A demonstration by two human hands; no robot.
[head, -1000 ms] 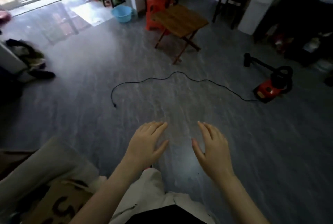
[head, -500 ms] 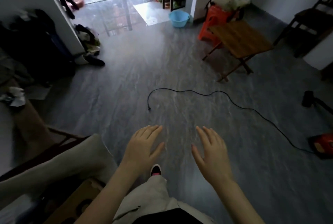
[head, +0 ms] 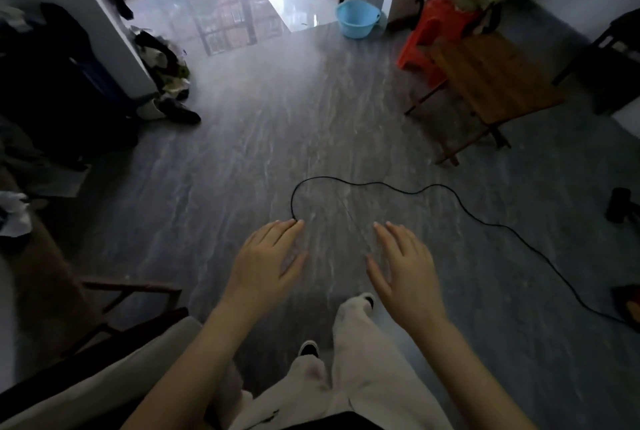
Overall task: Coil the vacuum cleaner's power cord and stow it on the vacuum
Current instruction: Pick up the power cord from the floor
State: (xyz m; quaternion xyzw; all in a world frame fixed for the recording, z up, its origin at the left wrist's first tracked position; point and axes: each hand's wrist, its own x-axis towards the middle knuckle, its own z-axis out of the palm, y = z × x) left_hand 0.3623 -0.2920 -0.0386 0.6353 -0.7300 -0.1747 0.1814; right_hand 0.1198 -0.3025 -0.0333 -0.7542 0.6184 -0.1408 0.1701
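A thin black power cord [head: 464, 208] lies loose on the grey floor, curving from a loop just beyond my fingertips out to the right edge. Its plug end is hidden behind my left fingertips. The red vacuum cleaner [head: 628, 305] shows only as a sliver at the right edge, with its black nozzle [head: 618, 204] above it. My left hand [head: 266, 260] and my right hand [head: 403, 267] hover palm down with fingers spread, holding nothing. The left fingertips are level with the cord's near end.
A wooden folding table [head: 485, 83] and an orange stool [head: 429, 31] stand at the back right, a blue basin [head: 356, 19] beyond them. Clothes and shoes [head: 169, 111] pile by the left wall. A chair frame [head: 114, 308] is near my left leg.
The view has swung left and moved forward, so the cord's end now sits at my left fingertips and the vacuum has slid almost out of view. Both hands stay spread and empty.
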